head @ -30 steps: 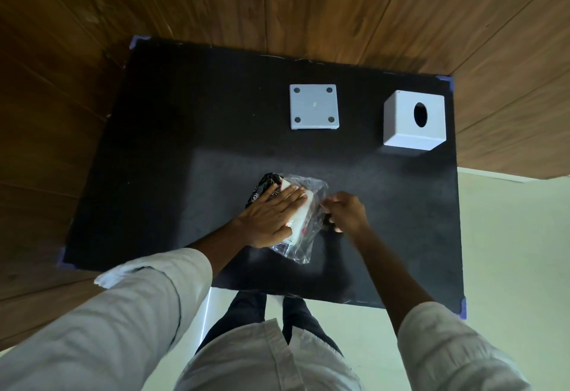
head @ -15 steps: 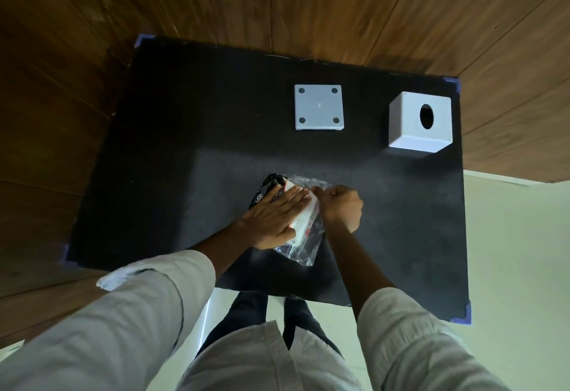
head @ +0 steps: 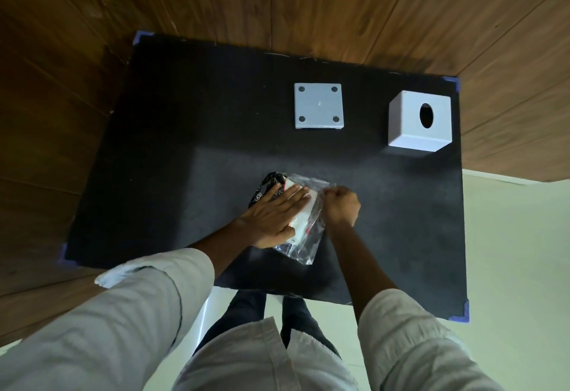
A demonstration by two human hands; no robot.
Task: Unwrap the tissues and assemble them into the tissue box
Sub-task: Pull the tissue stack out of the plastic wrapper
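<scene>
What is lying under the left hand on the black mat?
The left hand presses flat on a tissue pack in clear plastic wrap. White tissue and wrap show beside it; the part beneath the palm is hidden.

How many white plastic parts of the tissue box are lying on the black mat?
2: the flat square white plastic base plate at the far middle, and the white plastic cube cover with an oval hole at the far right corner of the black mat.

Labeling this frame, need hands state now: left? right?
Left hand: open, flat, pressing down on the tissue pack.
Right hand: closed, pinching the pack's clear wrapper.
</scene>
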